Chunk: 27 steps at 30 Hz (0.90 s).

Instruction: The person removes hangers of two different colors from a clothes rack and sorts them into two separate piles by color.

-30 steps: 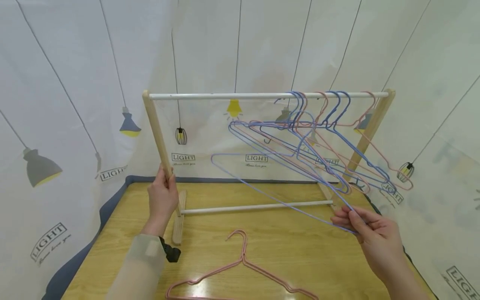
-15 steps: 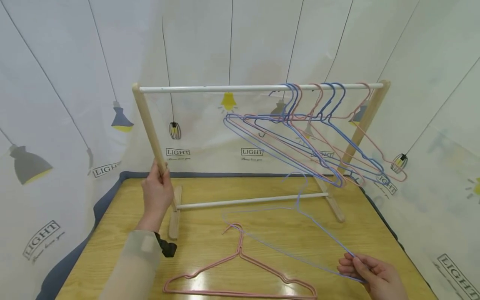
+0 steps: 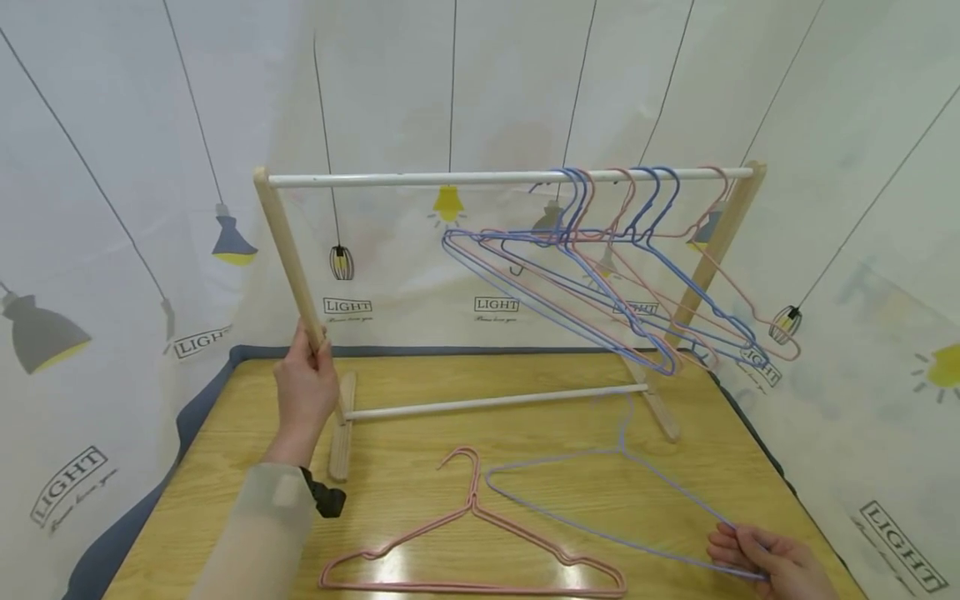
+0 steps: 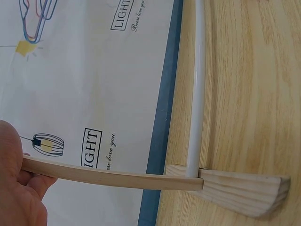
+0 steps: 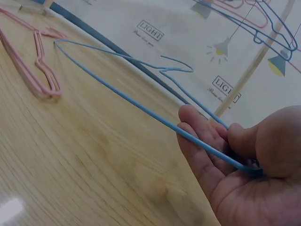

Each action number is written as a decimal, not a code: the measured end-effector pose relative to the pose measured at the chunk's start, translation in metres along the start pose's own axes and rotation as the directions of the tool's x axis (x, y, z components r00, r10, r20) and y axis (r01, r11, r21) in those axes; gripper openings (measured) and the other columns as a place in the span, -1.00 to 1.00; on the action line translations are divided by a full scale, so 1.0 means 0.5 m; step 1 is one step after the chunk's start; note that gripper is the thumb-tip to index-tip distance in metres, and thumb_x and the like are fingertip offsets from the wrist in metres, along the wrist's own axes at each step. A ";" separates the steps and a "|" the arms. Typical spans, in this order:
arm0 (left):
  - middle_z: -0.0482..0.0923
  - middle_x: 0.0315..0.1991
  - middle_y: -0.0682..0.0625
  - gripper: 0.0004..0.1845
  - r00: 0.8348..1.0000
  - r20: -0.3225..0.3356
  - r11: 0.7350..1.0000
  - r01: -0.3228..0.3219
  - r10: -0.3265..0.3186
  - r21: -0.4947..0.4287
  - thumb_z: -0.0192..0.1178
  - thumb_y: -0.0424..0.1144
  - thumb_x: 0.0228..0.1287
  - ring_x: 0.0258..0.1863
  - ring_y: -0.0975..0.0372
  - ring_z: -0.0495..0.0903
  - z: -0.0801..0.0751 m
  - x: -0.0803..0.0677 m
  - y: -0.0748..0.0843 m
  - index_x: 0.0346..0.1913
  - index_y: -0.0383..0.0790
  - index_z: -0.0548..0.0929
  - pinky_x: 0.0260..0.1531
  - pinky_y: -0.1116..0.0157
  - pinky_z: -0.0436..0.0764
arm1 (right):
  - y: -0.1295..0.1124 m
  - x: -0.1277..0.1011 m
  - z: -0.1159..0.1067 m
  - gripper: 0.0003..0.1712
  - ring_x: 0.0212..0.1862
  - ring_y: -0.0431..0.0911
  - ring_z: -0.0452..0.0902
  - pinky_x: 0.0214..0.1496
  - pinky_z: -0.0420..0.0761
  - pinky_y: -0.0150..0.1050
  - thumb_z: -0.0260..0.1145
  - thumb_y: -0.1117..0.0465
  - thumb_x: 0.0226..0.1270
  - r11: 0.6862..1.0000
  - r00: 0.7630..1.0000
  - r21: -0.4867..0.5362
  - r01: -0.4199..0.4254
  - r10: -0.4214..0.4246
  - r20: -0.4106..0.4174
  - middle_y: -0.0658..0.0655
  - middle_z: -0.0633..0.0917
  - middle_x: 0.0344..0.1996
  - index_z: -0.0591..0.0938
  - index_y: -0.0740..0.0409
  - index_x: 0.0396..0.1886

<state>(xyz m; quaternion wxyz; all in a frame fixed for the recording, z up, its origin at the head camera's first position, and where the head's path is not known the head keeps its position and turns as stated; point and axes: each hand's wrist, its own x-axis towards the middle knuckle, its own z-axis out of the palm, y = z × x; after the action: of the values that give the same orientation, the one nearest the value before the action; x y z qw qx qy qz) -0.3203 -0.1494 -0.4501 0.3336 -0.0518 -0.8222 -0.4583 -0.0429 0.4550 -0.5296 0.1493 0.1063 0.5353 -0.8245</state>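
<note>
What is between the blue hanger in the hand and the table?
Nothing visible. The right hand pinches one corner of the blue hanger, which lies low over bare table beside the pink hanger, not on it.

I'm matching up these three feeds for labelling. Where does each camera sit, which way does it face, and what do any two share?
Head: worn high, looks forward and down on the rack, the table and both hands.
Left wrist: looks along the left hand gripping the rack's post.
Right wrist: looks past the right hand pinching the blue hanger.
Shared: head and right wrist both show the pink hanger.
</note>
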 end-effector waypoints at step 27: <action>0.72 0.09 -0.33 -0.64 1.000 -0.004 1.000 0.005 -0.005 -0.004 0.15 -0.42 0.58 -0.18 -0.08 0.78 0.002 0.000 -0.002 0.35 -0.29 0.58 -0.31 -0.08 0.68 | -0.104 0.051 0.135 -0.56 -0.10 -0.27 0.77 -0.05 0.71 -0.31 0.30 0.32 0.60 0.633 0.839 -0.732 0.251 -0.519 -0.162 0.12 0.83 -0.04 0.57 0.57 0.28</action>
<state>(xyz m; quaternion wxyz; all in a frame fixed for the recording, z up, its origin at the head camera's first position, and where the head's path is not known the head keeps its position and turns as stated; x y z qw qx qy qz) -0.3211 -0.1495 -0.4512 0.3342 -0.0495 -0.8207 -0.4607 -0.0863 0.4098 -0.4662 -0.1052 0.0726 0.8283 -0.5455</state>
